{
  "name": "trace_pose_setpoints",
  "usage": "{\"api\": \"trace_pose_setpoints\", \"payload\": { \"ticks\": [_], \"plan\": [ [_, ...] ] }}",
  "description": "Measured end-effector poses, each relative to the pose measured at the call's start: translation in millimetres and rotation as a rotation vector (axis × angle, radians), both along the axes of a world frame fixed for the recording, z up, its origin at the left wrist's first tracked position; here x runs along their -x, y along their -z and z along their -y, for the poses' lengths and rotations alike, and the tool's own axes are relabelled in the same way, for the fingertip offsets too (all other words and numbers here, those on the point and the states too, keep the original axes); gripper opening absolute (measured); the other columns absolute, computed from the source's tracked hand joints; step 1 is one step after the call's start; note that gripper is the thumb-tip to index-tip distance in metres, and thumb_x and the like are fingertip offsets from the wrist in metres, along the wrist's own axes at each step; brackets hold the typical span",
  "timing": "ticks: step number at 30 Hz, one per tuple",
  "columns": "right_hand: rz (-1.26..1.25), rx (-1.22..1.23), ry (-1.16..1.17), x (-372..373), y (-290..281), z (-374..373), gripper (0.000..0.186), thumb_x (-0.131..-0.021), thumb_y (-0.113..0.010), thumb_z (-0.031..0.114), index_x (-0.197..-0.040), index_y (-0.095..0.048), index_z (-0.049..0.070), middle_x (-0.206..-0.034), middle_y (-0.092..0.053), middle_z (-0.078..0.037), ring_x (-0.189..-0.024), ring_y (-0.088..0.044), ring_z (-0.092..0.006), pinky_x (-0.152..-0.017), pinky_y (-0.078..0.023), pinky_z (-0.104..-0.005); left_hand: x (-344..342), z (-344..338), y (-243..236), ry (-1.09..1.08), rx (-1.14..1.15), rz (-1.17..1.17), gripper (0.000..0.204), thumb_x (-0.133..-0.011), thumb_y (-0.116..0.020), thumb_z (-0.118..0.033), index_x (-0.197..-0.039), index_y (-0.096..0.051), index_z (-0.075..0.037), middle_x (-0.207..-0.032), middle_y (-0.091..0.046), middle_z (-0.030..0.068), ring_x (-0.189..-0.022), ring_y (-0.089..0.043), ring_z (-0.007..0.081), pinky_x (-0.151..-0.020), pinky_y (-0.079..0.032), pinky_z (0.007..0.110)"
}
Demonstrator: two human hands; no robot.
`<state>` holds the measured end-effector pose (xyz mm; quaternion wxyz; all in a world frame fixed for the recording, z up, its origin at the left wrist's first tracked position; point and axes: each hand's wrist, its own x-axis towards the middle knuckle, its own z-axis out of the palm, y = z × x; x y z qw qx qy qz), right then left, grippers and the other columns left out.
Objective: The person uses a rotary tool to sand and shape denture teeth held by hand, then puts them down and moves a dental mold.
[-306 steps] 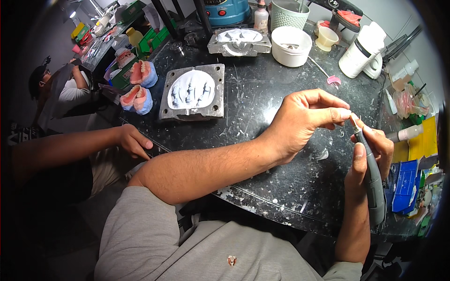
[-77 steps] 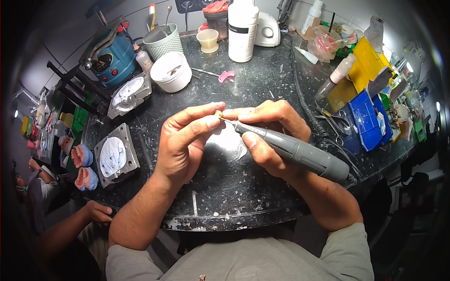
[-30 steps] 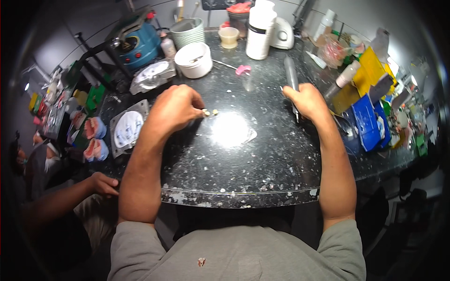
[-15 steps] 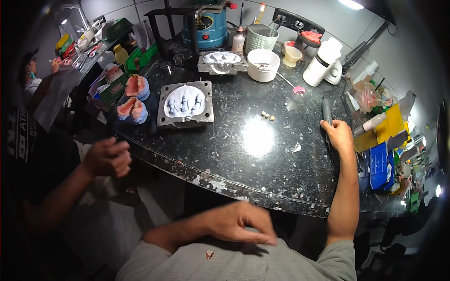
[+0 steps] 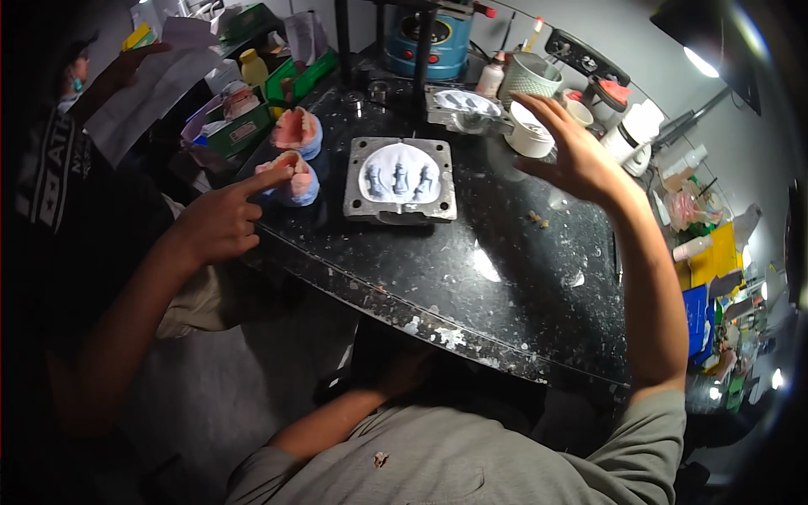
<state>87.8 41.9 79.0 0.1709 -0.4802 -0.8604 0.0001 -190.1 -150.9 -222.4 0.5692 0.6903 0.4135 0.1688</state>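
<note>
My right hand (image 5: 568, 156) is raised over the far right of the bench, fingers spread, holding nothing. It partly covers a white tub (image 5: 530, 139). My left hand (image 5: 410, 372) hangs in dark shadow below the bench edge, its fingers hidden. A metal flask half (image 5: 358, 181) filled with white plaster, with several grey shapes set in it, lies mid-bench. The matching flask half (image 5: 467, 109) is behind it. Two pink-and-blue denture models (image 5: 296, 133) stand at left. A co-worker's hand (image 5: 220, 223) stretches its index finger to the nearer model (image 5: 295, 189).
A blue stove (image 5: 429, 50) stands at the back, beside a black metal frame. Several tiny yellowish pieces (image 5: 539, 220) lie on the black bench (image 5: 471, 295). Right of it are a yellow bin (image 5: 715, 252) and a blue bin (image 5: 697, 316). A black lamp (image 5: 703, 50) hangs at upper right.
My right hand has let go of the grey pen-shaped tool and risen left over the tub. My left hand has dropped below the bench edge. The co-worker's hand has reached the model. The view has shifted.
</note>
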Motion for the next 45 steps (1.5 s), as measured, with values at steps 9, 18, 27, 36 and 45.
{"api": "trace_pose_setpoints", "payload": {
  "ticks": [9, 18, 27, 36, 45],
  "plan": [
    [0.385, 0.393, 0.062, 51.0, -3.5, -113.0, 0.109, -0.069, -0.086, 0.043, -0.154, -0.024, 0.018, -0.145, -0.048, -0.019, -0.128, -0.052, -0.0335, -0.108, -0.043, -0.0444, -25.3, -28.8, -34.9, -0.399, -0.898, -0.149, 0.024, -0.088, -0.064, -0.016, -0.108, -0.065, -0.004, -0.095, -0.067, 0.0152, -0.086, -0.067, 0.0245, -0.080, -0.052, 0.040],
    [0.380, 0.498, 0.066, 38.7, 22.2, -141.6, 0.124, -0.061, -0.087, 0.056, -0.156, -0.018, 0.017, -0.148, -0.041, -0.024, -0.136, -0.043, -0.0374, -0.112, -0.039, -0.0478, 181.6, -211.0, -236.7, 0.515, -0.751, -0.961, 0.016, -0.081, -0.064, -0.013, -0.092, -0.067, -0.003, -0.119, -0.063, 0.0151, -0.082, -0.067, 0.0183, -0.076, -0.053, 0.036],
    [0.110, 0.464, 0.071, 49.1, 17.3, -126.4, 0.124, -0.059, -0.087, 0.057, -0.154, -0.024, 0.009, -0.151, -0.036, -0.025, -0.140, -0.037, -0.0364, -0.117, -0.031, -0.0471, 184.7, -198.6, -222.9, 0.382, -1.477, -1.150, 0.038, -0.086, -0.058, -0.015, -0.123, -0.064, -0.018, -0.078, -0.064, 0.0028, -0.095, -0.065, 0.0168, -0.063, -0.054, 0.030],
    [0.117, 0.169, 0.119, 44.3, -35.0, -51.6, 0.117, -0.053, -0.094, 0.042, -0.152, -0.034, 0.020, -0.127, -0.057, -0.020, -0.116, -0.057, -0.0354, -0.100, -0.046, -0.0485, 179.9, -191.7, -224.2, 0.411, -1.578, -1.509, 0.057, -0.094, -0.052, -0.022, -0.147, -0.034, -0.025, -0.068, -0.058, 0.0055, -0.058, -0.060, 0.0204, -0.054, -0.049, 0.034],
    [0.283, 0.343, -0.048, 73.6, -37.5, 90.5, 0.117, -0.049, -0.091, 0.033, -0.150, -0.036, 0.016, -0.132, -0.047, -0.022, -0.123, -0.048, -0.0400, -0.105, -0.043, -0.0488, 220.9, -214.3, -193.9, 0.555, -1.488, -1.107, 0.046, -0.093, -0.050, -0.022, -0.139, -0.048, -0.021, -0.074, -0.064, 0.0087, -0.067, -0.066, 0.0249, -0.063, -0.053, 0.036]
  ]
}}
